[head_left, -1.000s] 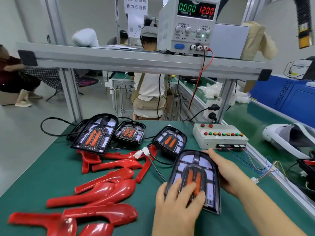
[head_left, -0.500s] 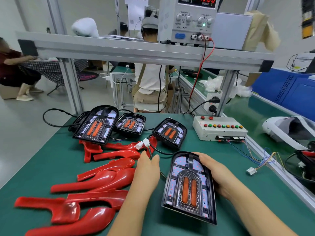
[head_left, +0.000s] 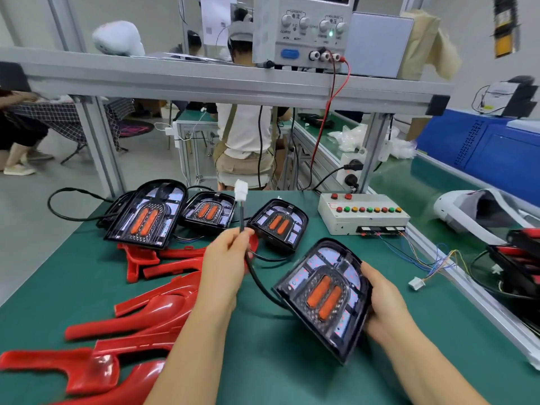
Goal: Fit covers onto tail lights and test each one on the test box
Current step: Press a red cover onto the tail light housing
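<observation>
Up close, the left hand [head_left: 226, 258] pinches a black cable [head_left: 242, 217] between thumb and curled fingers. The cable stands straight up from that pinch to a white connector [head_left: 241, 190] at its top. Below the pinch it loops down and passes behind the held tail light [head_left: 324, 296], and where it joins is hidden.

The right hand [head_left: 382, 302] grips that light by its right edge, thumb on the front rim, with the other fingers wrapped behind it out of sight. The light is tilted over the green table [head_left: 277, 375]; whether its lower corner touches the mat cannot be told.

Beyond the right hand's grip, well apart, sits the test box [head_left: 362, 213]; the sockets on its front are too small to make out. Coloured wires [head_left: 438, 264] trail from it to a loose white plug [head_left: 416, 283] lying near the outer side of that grip.

Left of the pinch lie red covers [head_left: 146, 311], partly hidden by the left forearm, the nearest cut off at the bottom edge. Beyond the pinch rest three more tail lights [head_left: 149, 214]. On the shelf above, the power supply [head_left: 304, 30] loses its display to the top edge.
</observation>
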